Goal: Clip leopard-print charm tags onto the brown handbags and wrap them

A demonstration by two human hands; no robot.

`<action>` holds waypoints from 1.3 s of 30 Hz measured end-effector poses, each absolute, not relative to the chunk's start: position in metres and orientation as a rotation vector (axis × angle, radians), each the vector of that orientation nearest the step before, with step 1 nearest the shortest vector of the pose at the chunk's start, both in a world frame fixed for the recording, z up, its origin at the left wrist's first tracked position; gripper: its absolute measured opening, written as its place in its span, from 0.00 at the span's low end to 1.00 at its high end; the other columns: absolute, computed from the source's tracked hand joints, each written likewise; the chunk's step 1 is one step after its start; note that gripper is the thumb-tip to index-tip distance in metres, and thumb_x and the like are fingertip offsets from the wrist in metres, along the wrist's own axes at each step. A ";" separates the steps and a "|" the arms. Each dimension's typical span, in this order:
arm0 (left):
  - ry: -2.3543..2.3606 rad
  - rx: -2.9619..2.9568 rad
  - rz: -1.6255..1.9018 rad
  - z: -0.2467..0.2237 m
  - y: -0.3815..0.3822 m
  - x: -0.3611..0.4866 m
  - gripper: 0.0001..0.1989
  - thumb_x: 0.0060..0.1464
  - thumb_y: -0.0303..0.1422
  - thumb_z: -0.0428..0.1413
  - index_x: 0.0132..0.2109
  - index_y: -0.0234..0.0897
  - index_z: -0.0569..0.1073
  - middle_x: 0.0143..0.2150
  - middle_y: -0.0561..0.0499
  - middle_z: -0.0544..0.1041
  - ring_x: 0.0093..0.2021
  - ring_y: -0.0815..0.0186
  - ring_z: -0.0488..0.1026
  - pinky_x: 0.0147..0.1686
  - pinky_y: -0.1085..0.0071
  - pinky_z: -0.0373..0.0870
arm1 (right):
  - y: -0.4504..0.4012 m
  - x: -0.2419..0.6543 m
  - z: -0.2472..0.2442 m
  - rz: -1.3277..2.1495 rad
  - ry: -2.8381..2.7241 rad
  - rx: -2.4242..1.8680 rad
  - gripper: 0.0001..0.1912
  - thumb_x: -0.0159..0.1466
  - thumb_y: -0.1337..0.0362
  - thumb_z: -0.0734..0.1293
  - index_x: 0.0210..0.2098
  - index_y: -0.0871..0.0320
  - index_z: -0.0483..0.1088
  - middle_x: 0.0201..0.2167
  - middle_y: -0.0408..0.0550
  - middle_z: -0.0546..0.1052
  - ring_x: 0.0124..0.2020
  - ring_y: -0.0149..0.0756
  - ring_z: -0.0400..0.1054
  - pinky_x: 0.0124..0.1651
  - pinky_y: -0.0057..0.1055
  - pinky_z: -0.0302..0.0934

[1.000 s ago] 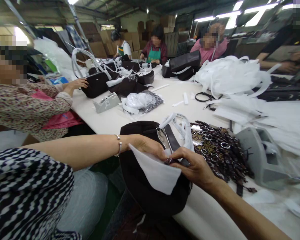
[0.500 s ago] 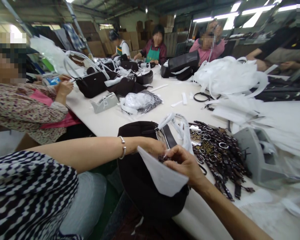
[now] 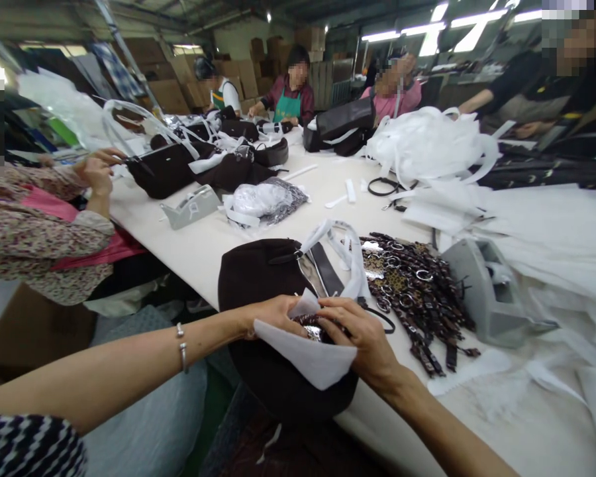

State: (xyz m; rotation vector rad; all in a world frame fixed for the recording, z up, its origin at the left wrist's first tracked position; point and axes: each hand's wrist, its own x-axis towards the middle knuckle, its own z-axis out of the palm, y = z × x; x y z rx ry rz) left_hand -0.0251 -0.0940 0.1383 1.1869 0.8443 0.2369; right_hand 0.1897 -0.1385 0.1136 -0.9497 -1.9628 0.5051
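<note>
A dark brown handbag [image 3: 258, 271] rests at the table's near edge, its handle [image 3: 356, 255] wrapped in white paper. Above its front, both my hands hold a sheet of white paper [image 3: 302, 354] around a dark brown strap piece with shiny metal [image 3: 314, 328]. My left hand [image 3: 277, 317] grips the sheet from the left, thumb on the dark piece. From the right, my right hand [image 3: 362, 334] bends its fingers over the same piece and the sheet's edge. Part of the piece is hidden by paper and fingers.
Right of the bag lies a heap of dark brown straps with metal rings [image 3: 412, 285], beside a grey tape dispenser [image 3: 487, 291]. Another dispenser [image 3: 191, 205] and a plastic-wrapped bundle [image 3: 265, 202] are further off. White paper [image 3: 541, 225] covers the right side. Several co-workers sit around the table.
My left hand has come out from behind the paper to its left side, and the paper now folds up around the dark piece. The view has turned slightly right.
</note>
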 end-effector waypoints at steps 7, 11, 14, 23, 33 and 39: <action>0.831 1.579 0.153 0.146 -0.087 -0.036 0.18 0.47 0.28 0.60 0.48 0.34 0.73 0.43 0.51 0.77 0.42 0.64 0.73 0.42 0.72 0.69 | -0.151 0.245 0.107 0.356 -1.887 -1.255 0.06 0.65 0.66 0.65 0.41 0.53 0.74 0.41 0.49 0.78 0.43 0.41 0.72 0.48 0.40 0.66; 0.803 1.512 0.120 0.151 -0.077 -0.038 0.20 0.45 0.29 0.63 0.48 0.34 0.73 0.43 0.52 0.77 0.41 0.66 0.73 0.41 0.74 0.70 | -0.159 0.238 0.128 0.293 -2.176 -1.087 0.15 0.62 0.66 0.68 0.49 0.52 0.71 0.47 0.50 0.76 0.51 0.45 0.67 0.54 0.45 0.60; 0.794 1.326 0.086 0.146 -0.068 -0.040 0.22 0.43 0.30 0.65 0.47 0.33 0.73 0.41 0.51 0.78 0.37 0.68 0.74 0.37 0.75 0.71 | -0.165 0.211 0.140 0.487 -2.405 -0.947 0.24 0.58 0.63 0.72 0.53 0.53 0.68 0.50 0.51 0.74 0.52 0.46 0.65 0.55 0.45 0.58; 0.660 1.042 -0.028 0.130 -0.038 -0.048 0.18 0.40 0.30 0.68 0.41 0.31 0.76 0.36 0.49 0.81 0.32 0.67 0.77 0.34 0.73 0.75 | -0.164 0.186 0.140 0.649 -2.435 -0.998 0.35 0.53 0.68 0.73 0.58 0.52 0.63 0.55 0.48 0.70 0.55 0.43 0.61 0.57 0.41 0.54; 0.782 0.972 0.050 0.131 -0.035 -0.042 0.15 0.39 0.29 0.63 0.38 0.31 0.78 0.33 0.51 0.81 0.26 0.70 0.74 0.25 0.77 0.72 | -0.174 0.162 0.127 0.394 -2.236 -1.093 0.38 0.51 0.55 0.77 0.58 0.55 0.62 0.54 0.53 0.70 0.54 0.48 0.62 0.56 0.44 0.56; 0.897 1.023 0.126 0.128 -0.036 -0.047 0.13 0.38 0.29 0.62 0.36 0.32 0.76 0.28 0.54 0.78 0.23 0.73 0.69 0.23 0.78 0.66 | -0.180 0.140 0.114 0.235 -2.061 -1.220 0.28 0.59 0.61 0.69 0.57 0.60 0.61 0.51 0.58 0.71 0.52 0.49 0.63 0.52 0.45 0.57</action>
